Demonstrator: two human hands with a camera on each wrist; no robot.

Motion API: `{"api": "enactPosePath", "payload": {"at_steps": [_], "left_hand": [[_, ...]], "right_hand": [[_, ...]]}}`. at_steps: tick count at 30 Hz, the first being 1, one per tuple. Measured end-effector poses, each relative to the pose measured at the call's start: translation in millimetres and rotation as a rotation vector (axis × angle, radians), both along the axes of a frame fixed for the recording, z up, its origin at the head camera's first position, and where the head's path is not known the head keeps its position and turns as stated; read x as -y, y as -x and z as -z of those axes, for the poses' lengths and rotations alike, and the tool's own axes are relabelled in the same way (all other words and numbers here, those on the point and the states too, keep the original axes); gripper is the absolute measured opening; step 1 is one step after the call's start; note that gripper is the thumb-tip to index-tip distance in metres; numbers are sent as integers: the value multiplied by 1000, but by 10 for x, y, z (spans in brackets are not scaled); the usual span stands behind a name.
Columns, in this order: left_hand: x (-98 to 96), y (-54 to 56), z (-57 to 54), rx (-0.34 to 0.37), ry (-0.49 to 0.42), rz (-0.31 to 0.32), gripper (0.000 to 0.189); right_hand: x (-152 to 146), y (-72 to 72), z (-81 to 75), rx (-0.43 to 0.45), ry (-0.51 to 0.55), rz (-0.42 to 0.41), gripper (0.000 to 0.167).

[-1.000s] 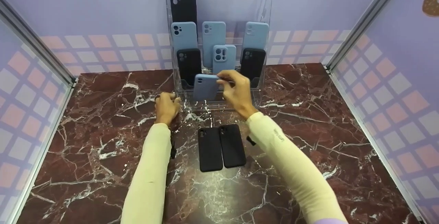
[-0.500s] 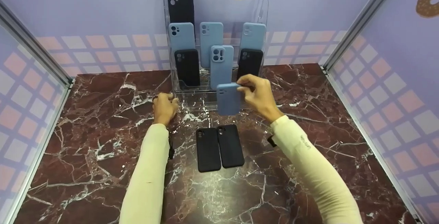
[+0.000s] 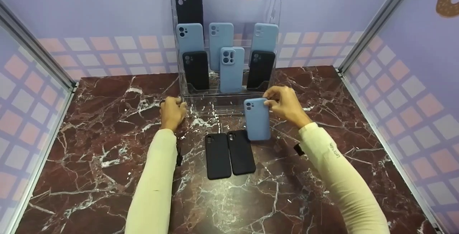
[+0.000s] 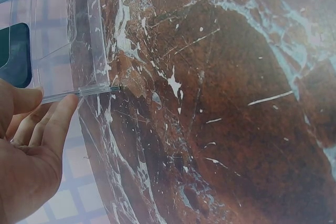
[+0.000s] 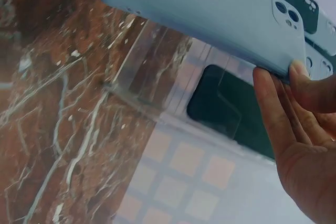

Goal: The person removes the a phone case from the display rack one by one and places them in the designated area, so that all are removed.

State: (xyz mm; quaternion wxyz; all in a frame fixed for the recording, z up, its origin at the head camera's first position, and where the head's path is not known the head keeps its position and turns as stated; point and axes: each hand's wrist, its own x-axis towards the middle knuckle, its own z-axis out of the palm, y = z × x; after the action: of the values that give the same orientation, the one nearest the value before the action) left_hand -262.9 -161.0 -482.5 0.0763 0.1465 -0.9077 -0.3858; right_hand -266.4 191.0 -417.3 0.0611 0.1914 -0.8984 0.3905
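Observation:
My right hand pinches a light blue phone case by its upper right corner, its camera cutout towards me. The case hangs in front of the clear acrylic display stand and overlaps a black phone case lying on the table. In the right wrist view, thumb and fingertips grip the edge of the blue case beside its camera cutout. My left hand is at the stand's front left corner; the left wrist view shows its thumb and fingers pinching the clear stand's edge.
A second black case lies beside the first on the red marbled table. Tiers of the stand hold several cases, including a black one at the top left and a blue one at front middle. Patterned walls enclose the table.
My right hand has carried the blue case away from the stand, to the right and towards me, and its back now faces up more. The left hand stays at the stand's corner.

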Motion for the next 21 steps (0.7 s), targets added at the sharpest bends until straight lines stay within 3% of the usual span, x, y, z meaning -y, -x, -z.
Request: {"api": "enactPosePath", "payload": {"at_steps": [10, 21], "left_hand": [[0, -3, 0, -4, -3, 2, 27], [24, 8, 38, -35, 2, 14, 27]], "right_hand": [[-229, 26, 162, 128, -50, 16, 14], [-342, 27, 372, 279, -27, -16, 11]]}}
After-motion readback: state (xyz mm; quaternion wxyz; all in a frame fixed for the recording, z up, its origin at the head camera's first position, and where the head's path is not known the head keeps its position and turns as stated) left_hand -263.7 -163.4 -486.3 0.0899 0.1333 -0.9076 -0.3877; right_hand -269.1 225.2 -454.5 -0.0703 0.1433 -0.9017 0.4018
